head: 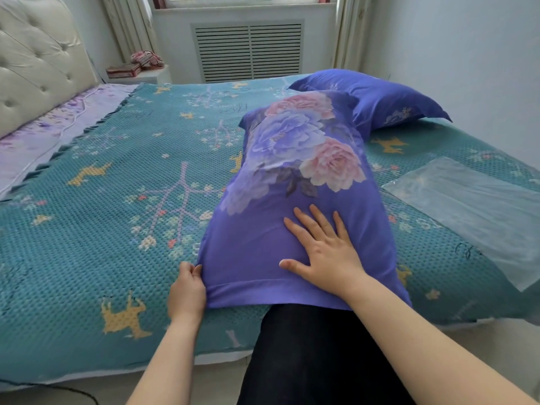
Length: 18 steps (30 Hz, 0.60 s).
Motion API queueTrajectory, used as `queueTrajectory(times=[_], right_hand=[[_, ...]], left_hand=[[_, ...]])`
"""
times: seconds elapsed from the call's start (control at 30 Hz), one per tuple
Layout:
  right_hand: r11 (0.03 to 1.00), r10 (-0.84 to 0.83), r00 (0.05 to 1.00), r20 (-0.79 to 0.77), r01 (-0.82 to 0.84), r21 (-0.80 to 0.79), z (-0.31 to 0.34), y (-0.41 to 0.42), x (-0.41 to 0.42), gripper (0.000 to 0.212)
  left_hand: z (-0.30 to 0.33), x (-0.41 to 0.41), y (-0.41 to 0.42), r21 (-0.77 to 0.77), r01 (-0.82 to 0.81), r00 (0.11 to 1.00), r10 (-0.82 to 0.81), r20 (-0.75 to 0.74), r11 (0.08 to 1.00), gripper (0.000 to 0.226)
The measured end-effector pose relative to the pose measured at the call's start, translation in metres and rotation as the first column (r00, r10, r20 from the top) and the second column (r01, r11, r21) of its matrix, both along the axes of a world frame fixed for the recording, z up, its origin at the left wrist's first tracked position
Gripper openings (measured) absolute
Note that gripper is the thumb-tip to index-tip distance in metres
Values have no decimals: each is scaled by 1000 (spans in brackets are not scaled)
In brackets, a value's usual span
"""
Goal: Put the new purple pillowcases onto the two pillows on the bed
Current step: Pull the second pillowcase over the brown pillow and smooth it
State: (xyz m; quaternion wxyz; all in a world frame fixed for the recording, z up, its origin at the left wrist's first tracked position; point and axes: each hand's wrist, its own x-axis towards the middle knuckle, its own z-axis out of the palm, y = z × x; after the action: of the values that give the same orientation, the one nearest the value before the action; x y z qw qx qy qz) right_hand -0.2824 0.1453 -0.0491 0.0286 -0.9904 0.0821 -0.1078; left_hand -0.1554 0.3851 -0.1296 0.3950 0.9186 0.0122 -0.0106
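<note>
The left hand [187, 290] has its fingers curled and pinched on the near left corner of the near pillow's [295, 217] purple case, right at the hem. The right hand [324, 252] lies flat and open on top of that pillow, fingers spread, palm pressing the plain purple cloth just beyond the hem; it grips nothing. Both bare forearms reach in from the bottom of the view, either side of a dark-clothed leg [315, 355] that meets the pillow's near end.

The near pillow lies lengthwise away from the person on the bed [87, 229], its near end at the bed's edge. The case covers it fully, with large pink and lilac flowers printed on the far half. Its far end touches a second pillow [377, 97], also in a purple case, lying near the far right of the bed.

A clear plastic bag [473, 214] lies flat on the teal bedspread, right of the near pillow. A tufted headboard [38, 59] stands at left.
</note>
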Motion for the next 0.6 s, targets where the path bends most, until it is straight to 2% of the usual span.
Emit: queueTrajectory(times=[0.13, 0.2, 0.27, 0.33, 0.4, 0.43, 0.47, 0.5, 0.53, 0.57, 0.6], right_hand=[[1000, -9, 999, -54, 9, 13, 16, 3, -2, 99], [1000, 10, 988, -152, -11, -1, 23, 3, -3, 109], [998, 32, 970, -243, -45, -48, 24, 4, -5, 113], [994, 53, 957, -286, -78, -79, 20, 5, -10, 114], [996, 89, 961, -262, -92, 3, 18, 1, -14, 107], [988, 109, 980, -165, -89, 127, 21, -2, -16, 100], [954, 79, 997, 18, -81, 287, 26, -6, -16, 91], [916, -40, 974, 225, -54, 397, 30, -13, -17, 80], [904, -205, 904, 374, 28, 427, 31, -24, -16, 71], [892, -360, 842, 403, 184, 413, 33, -35, -16, 68], [844, -487, 818, 306, 351, 405, 28, -50, -18, 74]], left_hand=[[8, 2, -9, 77, -39, 999, 36, 30, 996, 19], [18, 4, -11, 121, -67, 978, 42, 203, 990, 19], [31, 0, -18, 151, -45, 875, -34, 484, 987, 27], [46, -9, -34, 167, 176, 721, -243, 648, 970, 34], [55, -21, -52, 229, 405, 648, -454, 612, 885, 51], [58, -28, -60, 243, 467, 654, -517, 552, 850, 61], [59, -33, -66, 255, 502, 677, -559, 479, 826, 71], [59, -37, -72, 281, 516, 708, -588, 392, 809, 79], [57, -40, -77, 322, 514, 734, -602, 316, 795, 85], [54, -40, -79, 361, 498, 757, -599, 262, 788, 89], [50, -41, -81, 381, 473, 786, -576, 226, 795, 93]])
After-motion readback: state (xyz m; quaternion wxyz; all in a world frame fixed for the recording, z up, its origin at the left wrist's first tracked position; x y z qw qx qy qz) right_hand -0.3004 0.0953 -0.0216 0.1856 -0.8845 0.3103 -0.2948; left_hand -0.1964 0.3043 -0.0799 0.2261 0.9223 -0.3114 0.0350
